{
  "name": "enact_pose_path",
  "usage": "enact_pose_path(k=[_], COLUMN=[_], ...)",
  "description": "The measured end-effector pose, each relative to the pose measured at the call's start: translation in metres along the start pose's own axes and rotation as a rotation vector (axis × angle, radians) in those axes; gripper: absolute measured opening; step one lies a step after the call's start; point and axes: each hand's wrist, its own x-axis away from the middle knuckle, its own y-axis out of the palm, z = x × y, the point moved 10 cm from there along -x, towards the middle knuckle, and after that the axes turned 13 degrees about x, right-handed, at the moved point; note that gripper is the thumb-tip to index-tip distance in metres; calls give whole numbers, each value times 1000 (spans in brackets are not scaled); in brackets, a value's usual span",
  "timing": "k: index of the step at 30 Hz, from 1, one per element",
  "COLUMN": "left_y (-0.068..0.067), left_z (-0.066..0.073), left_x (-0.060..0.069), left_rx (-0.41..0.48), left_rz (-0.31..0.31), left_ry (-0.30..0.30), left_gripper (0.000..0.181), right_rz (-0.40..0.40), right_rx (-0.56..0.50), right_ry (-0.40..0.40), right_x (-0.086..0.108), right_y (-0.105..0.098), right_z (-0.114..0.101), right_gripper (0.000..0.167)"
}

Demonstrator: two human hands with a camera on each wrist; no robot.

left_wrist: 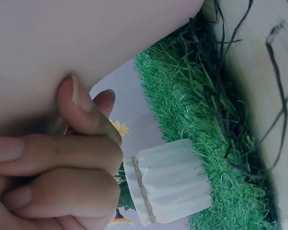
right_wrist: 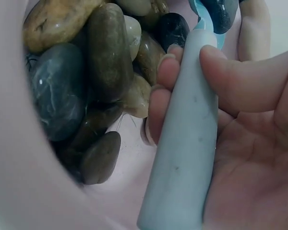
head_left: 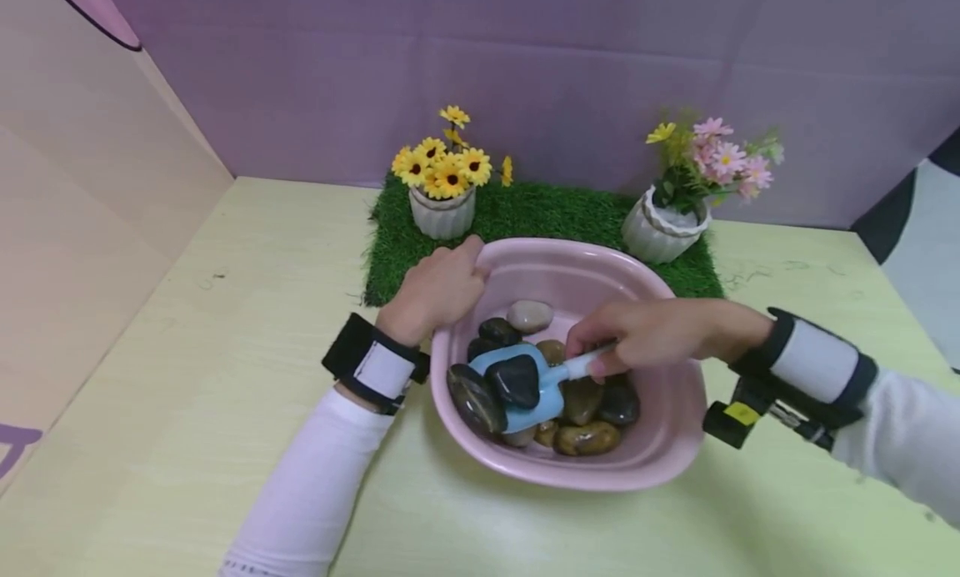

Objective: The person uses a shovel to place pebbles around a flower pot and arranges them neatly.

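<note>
A pink plastic basin holds several smooth stones, brown, dark and pale. My left hand grips the basin's left rim; the left wrist view shows its fingers curled at the wall. Over the stones, my right hand holds a toy shovel with a blue scoop. Its pale handle lies between thumb and fingers in the right wrist view. One dark stone rests on the scoop, and a larger striped stone lies at its left edge.
Behind the basin lies a strip of artificial grass. On it stand a white pot of yellow flowers and, further right, a white pot of pink flowers. All of this is on a pale wooden table before a purple cloth backdrop.
</note>
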Motion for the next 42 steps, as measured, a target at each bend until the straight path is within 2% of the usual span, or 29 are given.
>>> enact_pose_path(k=[5,14,20,24,32,42], left_y=[1,0,1,0,-1,1], left_z=[1,2,2,2,2,2], left_x=[-1,1,-1,0,1,1], left_rx=[-15,-20,-25,-32,-23,10], left_rz=[1,-4,-8,-5,-6,-22], left_ry=[4,1,5,0,-6,-15], left_gripper=[34,34,32,32,35,36], right_rz=[31,46,50,77,122,151], right_rx=[35,27,-36,-23,20,41], right_ry=[1,-8,-1,-18,4,-25], right_x=[7,11,16,22,35,44], right_y=[-3,-4,-6,-14,-32,-42], right_z=[7,10,11,9,12,13], right_gripper=[17,18,17,17,19,16])
